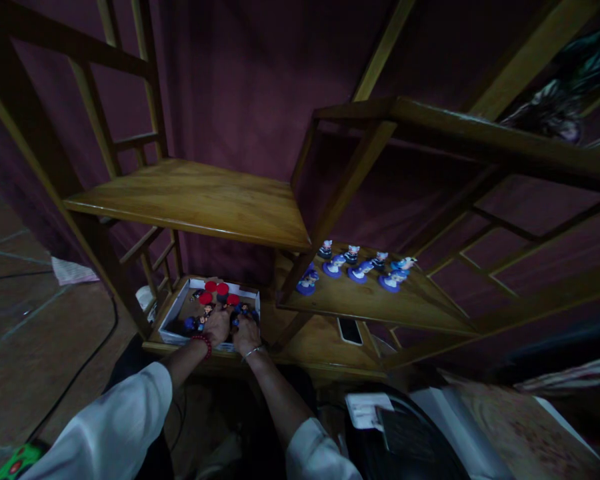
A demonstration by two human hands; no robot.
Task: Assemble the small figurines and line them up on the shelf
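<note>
A shallow white-walled box [169, 320] on the lowest shelf holds several small figurines, some lying with round red bases [206, 299] showing. Inside it, my left hand [217, 327], with a red bead bracelet at the wrist, has its fingers closed at a dark figurine with a red base [223, 292]. Close beside it, my right hand [247, 335], wearing a silvery bangle, bends its fingers down among dark blue figurines [245, 309] at the box's right side. Whatever those fingertips hold is hidden in the dim light.
Several figurines on purple bases [361, 272] stand on the raised shelf [340, 300] at right. A phone [350, 331] lies on the lower board. Above the box juts a wooden shelf [195, 200]; a slanted post [350, 180] rises at right. A black stool-like surface [420, 440] sits below.
</note>
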